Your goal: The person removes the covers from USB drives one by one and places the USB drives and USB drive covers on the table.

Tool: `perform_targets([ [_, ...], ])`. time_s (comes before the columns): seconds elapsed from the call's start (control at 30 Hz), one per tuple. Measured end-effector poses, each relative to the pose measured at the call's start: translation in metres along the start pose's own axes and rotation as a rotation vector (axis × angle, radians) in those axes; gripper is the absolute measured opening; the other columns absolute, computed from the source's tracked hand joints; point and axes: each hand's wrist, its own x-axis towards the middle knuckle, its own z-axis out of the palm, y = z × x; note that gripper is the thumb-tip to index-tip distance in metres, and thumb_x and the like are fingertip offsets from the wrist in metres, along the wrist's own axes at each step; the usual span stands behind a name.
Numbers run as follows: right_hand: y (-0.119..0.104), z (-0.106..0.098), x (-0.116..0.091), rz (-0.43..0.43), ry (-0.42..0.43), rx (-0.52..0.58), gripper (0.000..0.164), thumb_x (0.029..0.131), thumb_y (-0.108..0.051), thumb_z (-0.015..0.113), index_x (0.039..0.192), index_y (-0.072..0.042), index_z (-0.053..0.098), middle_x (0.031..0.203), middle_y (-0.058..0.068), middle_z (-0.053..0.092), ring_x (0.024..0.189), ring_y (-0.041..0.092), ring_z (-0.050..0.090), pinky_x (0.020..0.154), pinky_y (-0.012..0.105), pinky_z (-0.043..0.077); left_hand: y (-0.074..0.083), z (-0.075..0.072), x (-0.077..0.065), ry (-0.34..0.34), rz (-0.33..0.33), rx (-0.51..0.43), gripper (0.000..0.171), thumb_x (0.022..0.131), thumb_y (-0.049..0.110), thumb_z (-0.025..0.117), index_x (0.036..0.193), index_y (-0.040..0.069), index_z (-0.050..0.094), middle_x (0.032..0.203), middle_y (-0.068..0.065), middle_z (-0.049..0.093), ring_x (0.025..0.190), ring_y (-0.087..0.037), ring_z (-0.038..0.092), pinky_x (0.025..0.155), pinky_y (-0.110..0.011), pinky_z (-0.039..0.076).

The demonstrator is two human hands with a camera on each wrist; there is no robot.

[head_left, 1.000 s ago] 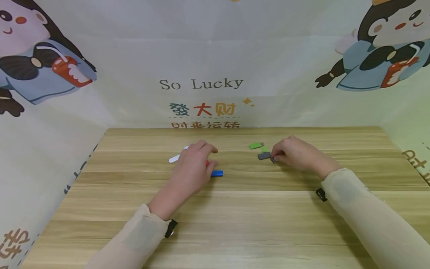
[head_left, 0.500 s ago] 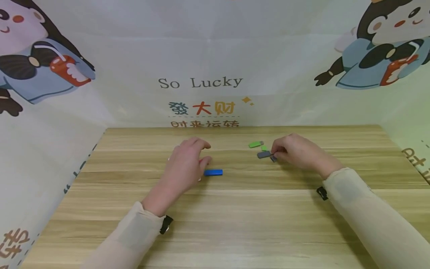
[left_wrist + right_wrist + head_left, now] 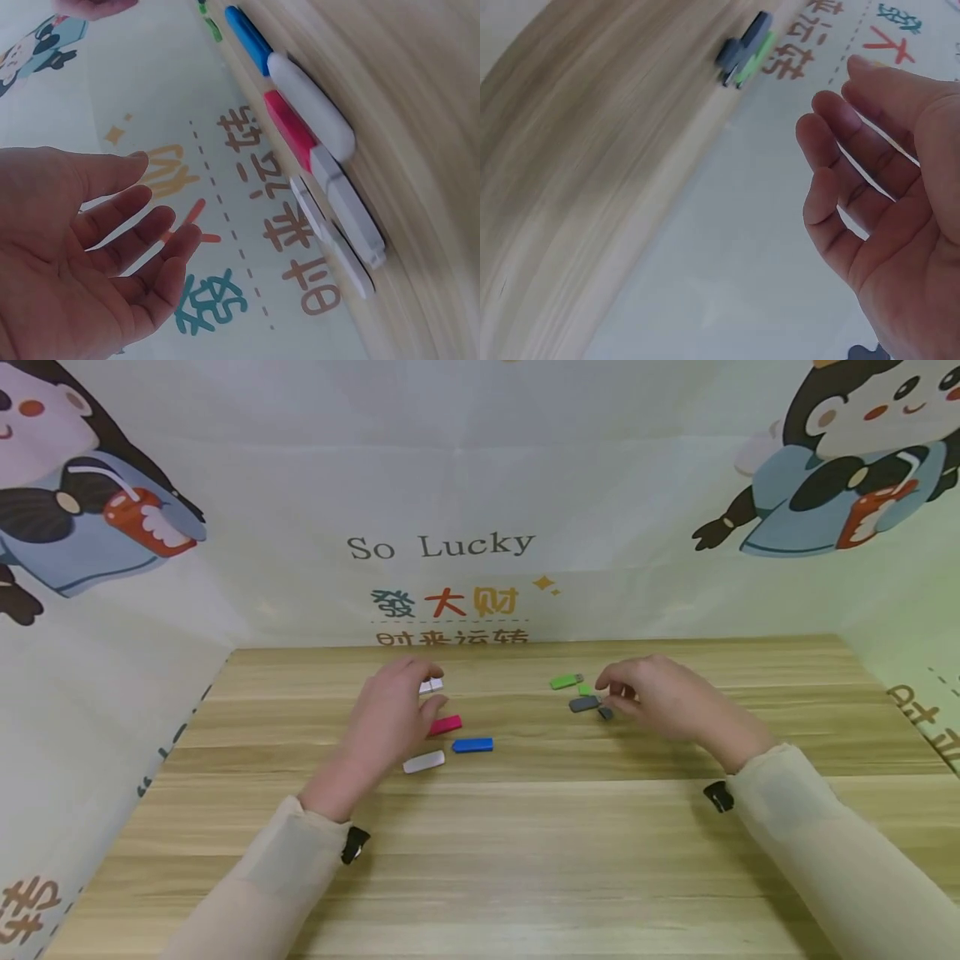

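My left hand [image 3: 386, 714] hovers, fingers relaxed and apart, holding nothing; its empty palm faces up in the left wrist view. Around it lie a blue stick [image 3: 472, 745], a rounded white stick [image 3: 423, 762], a pink piece [image 3: 446, 725] and a slim white piece [image 3: 431, 685]. The hand covers part of the pink and slim white ones from above. At right, my right hand [image 3: 667, 697] is relaxed with nothing in its grasp. By its fingertips lie a dark grey USB stick [image 3: 584, 703] and its small dark cap [image 3: 605, 713]. Behind is a green USB stick [image 3: 566, 681] with its green cap [image 3: 585, 691].
The wood-grain table [image 3: 525, 852] spreads toward me. A white printed backdrop [image 3: 465, 485] rises at its far edge and along both sides. Black wrist straps show below each sleeve cuff.
My left hand has shifted left and toward its cuff, uncovering the pink and white pieces. My right fingers have spread apart and lifted from the grey USB stick's cap.
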Motion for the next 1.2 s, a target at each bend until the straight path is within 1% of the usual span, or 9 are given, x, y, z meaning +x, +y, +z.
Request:
perform_targets([
  [0.17,-0.012,-0.001,-0.005,-0.021,0.047,-0.023,0.022,0.091,-0.018,0.072,0.110,-0.006,0.071,0.094,0.000,0.069,0.084,0.015,0.064,0.075,0.035,0.053,-0.009,0.000,0.006,-0.035,-0.045,0.016,0.033,0.093,0.020,0.070,0.120,0.003,0.065,0.118,-0.011,0.062,0.108,-0.030,0.059,0.094,-0.043,0.048],
  [0.33,-0.023,0.002,-0.014,-0.051,0.095,-0.029,0.025,0.094,-0.024,0.069,0.113,-0.008,0.070,0.109,0.005,0.069,0.099,0.021,0.064,0.085,0.040,0.052,-0.018,0.004,0.012,-0.075,-0.080,0.016,0.036,0.094,0.021,0.068,0.124,0.002,0.064,0.122,-0.012,0.060,0.112,-0.031,0.058,0.097,-0.045,0.047],
  [0.4,-0.028,0.004,-0.018,-0.052,0.101,-0.029,0.027,0.095,-0.028,0.068,0.116,-0.011,0.069,0.114,0.005,0.068,0.106,0.023,0.063,0.089,0.041,0.051,-0.021,0.006,0.015,-0.088,-0.092,0.018,0.037,0.095,0.021,0.068,0.126,0.002,0.063,0.124,-0.013,0.059,0.112,-0.032,0.057,0.097,-0.046,0.046],
  [0.5,-0.035,0.006,-0.022,-0.057,0.114,-0.035,0.030,0.096,-0.032,0.066,0.120,-0.013,0.068,0.118,0.004,0.066,0.110,0.022,0.061,0.092,0.041,0.050,-0.025,0.008,0.019,-0.103,-0.108,0.026,0.039,0.095,0.021,0.067,0.128,0.001,0.062,0.126,-0.014,0.058,0.115,-0.034,0.055,0.099,-0.047,0.045],
  [0.6,-0.042,0.008,-0.027,-0.075,0.139,-0.042,0.033,0.096,-0.033,0.067,0.123,-0.013,0.067,0.120,0.004,0.064,0.112,0.023,0.060,0.093,0.040,0.050,-0.031,0.011,0.023,-0.114,-0.119,0.040,0.039,0.095,0.021,0.065,0.129,0.001,0.062,0.129,-0.014,0.057,0.119,-0.035,0.053,0.102,-0.049,0.042],
  [0.73,-0.047,0.011,-0.033,-0.114,0.184,-0.056,0.039,0.093,-0.031,0.070,0.125,-0.009,0.066,0.121,0.006,0.064,0.112,0.025,0.060,0.094,0.042,0.049,-0.039,0.014,0.029,-0.139,-0.119,0.060,0.039,0.096,0.020,0.063,0.130,0.001,0.061,0.131,-0.015,0.056,0.123,-0.036,0.051,0.104,-0.050,0.040],
  [0.93,-0.052,0.014,-0.039,-0.187,0.248,-0.077,0.043,0.091,-0.032,0.072,0.125,-0.006,0.066,0.121,0.008,0.065,0.111,0.026,0.061,0.096,0.041,0.049,-0.046,0.019,0.038,-0.194,-0.119,0.086,0.038,0.098,0.020,0.061,0.130,-0.001,0.061,0.132,-0.016,0.056,0.125,-0.035,0.049,0.106,-0.050,0.039],
  [1.1,-0.055,0.015,-0.045,-0.194,0.258,-0.091,0.041,0.091,-0.032,0.071,0.123,-0.007,0.067,0.124,0.007,0.064,0.113,0.027,0.061,0.097,0.042,0.048,-0.053,0.025,0.042,-0.251,-0.132,0.120,0.037,0.098,0.019,0.060,0.127,-0.003,0.062,0.131,-0.019,0.055,0.123,-0.037,0.050,0.103,-0.051,0.041],
  [1.2,-0.057,0.015,-0.048,-0.187,0.251,-0.097,0.042,0.090,-0.032,0.072,0.124,-0.007,0.067,0.124,0.007,0.064,0.115,0.027,0.059,0.100,0.044,0.046,-0.057,0.029,0.044,-0.275,-0.122,0.144,0.035,0.097,0.018,0.061,0.125,-0.002,0.064,0.126,-0.019,0.056,0.116,-0.036,0.054,0.098,-0.050,0.045],
])
